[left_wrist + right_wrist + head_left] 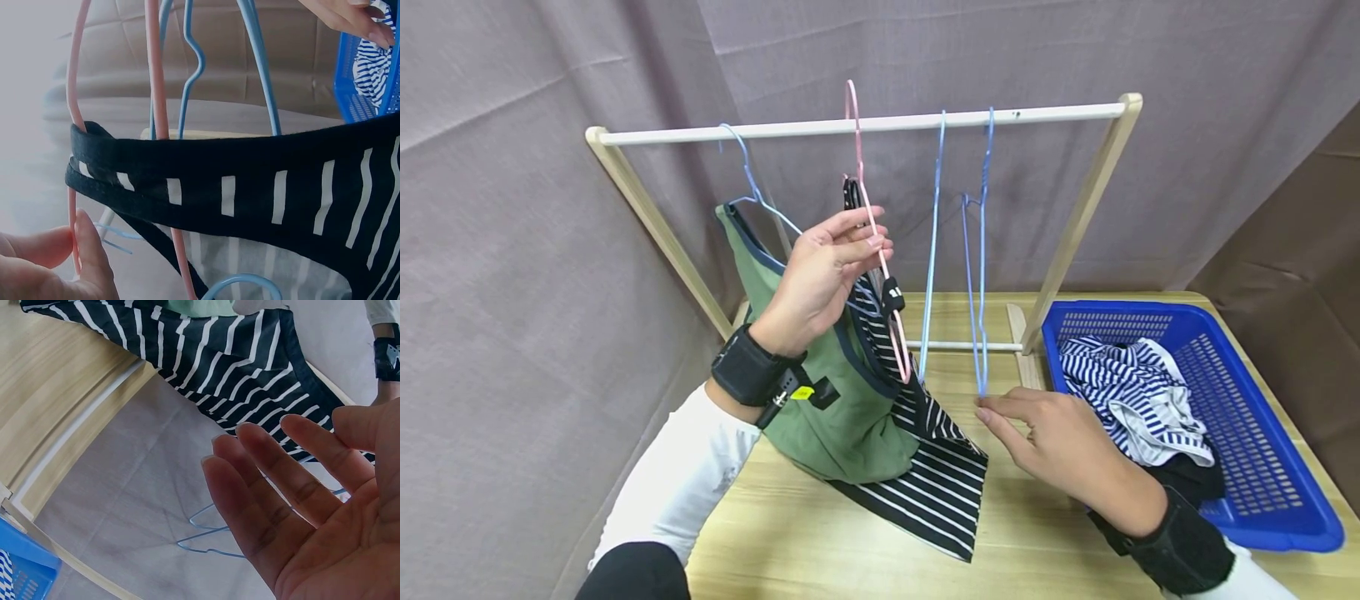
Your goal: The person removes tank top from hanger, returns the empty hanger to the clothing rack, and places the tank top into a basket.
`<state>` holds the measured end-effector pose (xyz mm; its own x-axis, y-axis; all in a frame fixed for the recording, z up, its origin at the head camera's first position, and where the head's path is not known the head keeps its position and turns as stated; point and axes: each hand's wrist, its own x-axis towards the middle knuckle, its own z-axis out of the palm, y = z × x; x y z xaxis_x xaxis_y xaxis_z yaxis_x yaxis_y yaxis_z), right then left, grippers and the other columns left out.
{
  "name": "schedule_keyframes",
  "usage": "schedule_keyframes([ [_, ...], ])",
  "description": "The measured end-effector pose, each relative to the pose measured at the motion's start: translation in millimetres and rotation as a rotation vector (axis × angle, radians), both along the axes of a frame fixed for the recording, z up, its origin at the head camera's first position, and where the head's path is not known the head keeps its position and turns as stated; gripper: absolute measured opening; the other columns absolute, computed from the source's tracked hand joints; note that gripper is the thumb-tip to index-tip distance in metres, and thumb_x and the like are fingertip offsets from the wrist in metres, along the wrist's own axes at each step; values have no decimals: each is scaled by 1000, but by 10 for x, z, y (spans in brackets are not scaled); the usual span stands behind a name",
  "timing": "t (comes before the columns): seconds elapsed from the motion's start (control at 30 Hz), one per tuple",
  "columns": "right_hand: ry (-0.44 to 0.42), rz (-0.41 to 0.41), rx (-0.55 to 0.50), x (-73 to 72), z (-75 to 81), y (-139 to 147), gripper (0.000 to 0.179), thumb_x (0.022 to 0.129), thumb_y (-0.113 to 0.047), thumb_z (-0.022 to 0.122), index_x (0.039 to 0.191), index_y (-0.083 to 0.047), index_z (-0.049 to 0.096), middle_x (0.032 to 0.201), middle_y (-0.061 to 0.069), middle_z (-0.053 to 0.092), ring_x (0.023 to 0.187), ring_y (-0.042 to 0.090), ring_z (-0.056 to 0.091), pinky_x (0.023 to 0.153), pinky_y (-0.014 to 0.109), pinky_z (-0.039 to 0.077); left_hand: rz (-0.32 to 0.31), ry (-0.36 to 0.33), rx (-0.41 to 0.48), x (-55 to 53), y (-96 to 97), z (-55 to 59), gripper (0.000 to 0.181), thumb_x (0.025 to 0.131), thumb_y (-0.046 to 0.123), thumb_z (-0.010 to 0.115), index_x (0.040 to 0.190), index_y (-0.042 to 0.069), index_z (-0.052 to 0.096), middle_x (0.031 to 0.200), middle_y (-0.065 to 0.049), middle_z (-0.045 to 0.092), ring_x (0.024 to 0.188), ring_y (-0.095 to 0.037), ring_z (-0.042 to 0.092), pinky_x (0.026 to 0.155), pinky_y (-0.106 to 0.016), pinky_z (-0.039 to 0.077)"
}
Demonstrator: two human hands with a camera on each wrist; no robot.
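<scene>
My left hand (820,279) pinches one side of a pink hanger (858,150), thumb against fingers. The hanger's hook reaches above the white rail (790,128) and overlaps it. A black-and-white striped tank top (943,492) hangs on this hanger; in the left wrist view a strap (144,150) loops around the pink wire. Beside it, a green tank top (850,442) with dark trim hangs from a blue hanger (747,158). My right hand (1060,433) has its fingertips near the lower end of another blue hanger (983,275). Its fingers (275,481) are loosely extended in the right wrist view.
Another bare blue hanger (934,217) hangs between the pink one and the rightmost. The rack's wooden legs (1086,212) stand on a wooden table (820,542). At right, a blue basket (1255,425) holds blue-and-white striped clothing (1127,400) and black cloth. Grey curtain lies behind.
</scene>
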<state>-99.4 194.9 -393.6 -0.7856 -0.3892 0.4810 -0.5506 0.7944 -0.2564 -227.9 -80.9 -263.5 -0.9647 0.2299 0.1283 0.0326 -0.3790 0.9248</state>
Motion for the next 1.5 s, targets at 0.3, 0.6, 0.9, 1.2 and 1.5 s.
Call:
schedule_keyframes([
  [0.3, -15, -5, 7, 3, -14, -7, 17, 96, -26, 77, 110, -22, 86, 101, -3, 84, 85, 21, 81, 66, 42, 63, -40, 40, -35, 123, -37, -19, 39, 102, -12, 57, 141, -16, 55, 96, -2, 72, 86, -13, 75, 88, -26, 66],
  [0.6, -61, -5, 17, 31, -31, -14, 19, 99, -28, 74, 112, -21, 85, 108, 0, 84, 97, 26, 82, 76, 48, 66, -88, 101, -63, 333, -72, -88, 34, 99, -16, 58, 132, -19, 58, 92, 0, 71, 84, -13, 77, 83, -27, 67],
  [0.9, -29, 24, -13, 37, -92, -55, 16, 96, -24, 77, 110, -23, 85, 107, -3, 84, 97, 21, 82, 75, 44, 66, -120, 107, -58, 537, -44, -262, 32, 96, -16, 59, 128, -18, 58, 89, 2, 72, 80, -13, 77, 79, -26, 66],
  [1.2, -10, 51, -46, 66, -139, -62, 16, 95, -22, 79, 110, -23, 85, 104, -6, 84, 92, 17, 81, 71, 39, 65, -127, 103, -55, 711, 25, -465, 37, 95, -18, 58, 131, -26, 50, 90, 3, 72, 79, -11, 77, 77, -25, 67],
  [1.5, 0, 101, -51, 106, -189, -94, 18, 95, -22, 79, 112, -21, 84, 99, -7, 83, 89, 13, 80, 71, 36, 65, -107, 88, -89, 857, 156, -776, 34, 95, -15, 61, 126, -25, 53, 90, 4, 73, 78, -9, 77, 77, -25, 67],
])
